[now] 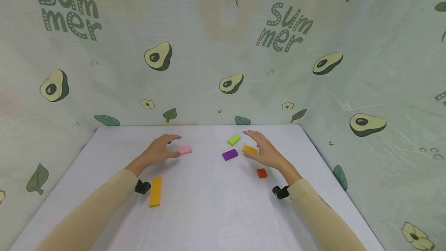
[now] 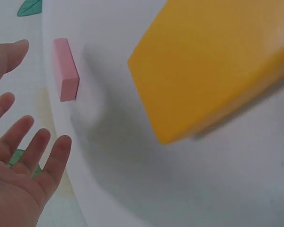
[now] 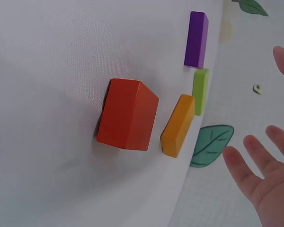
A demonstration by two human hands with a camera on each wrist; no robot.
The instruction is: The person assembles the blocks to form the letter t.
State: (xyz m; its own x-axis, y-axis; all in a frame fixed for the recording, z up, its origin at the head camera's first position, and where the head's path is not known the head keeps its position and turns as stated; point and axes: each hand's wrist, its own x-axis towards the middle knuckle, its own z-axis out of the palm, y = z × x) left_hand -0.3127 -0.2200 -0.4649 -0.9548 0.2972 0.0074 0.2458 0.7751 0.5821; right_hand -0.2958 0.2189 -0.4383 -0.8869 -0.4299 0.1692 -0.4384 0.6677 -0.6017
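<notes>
My left hand hovers over the white table with its fingers spread, its thumb close to a pink block. In the left wrist view that hand's palm and parted fingers hold nothing. A long yellow-orange block lies beside the left wrist. On the other side, my right hand is held with fingers apart, overlapping a small yellow block in the head view. Below its palm lies a red block. A purple block and a lime green block lie to its left.
The white table reaches back to a pale curtain printed with avocados and leaves, which also runs along both sides. Black wrist cameras, one of them the left camera, stick out inward from the sleeves.
</notes>
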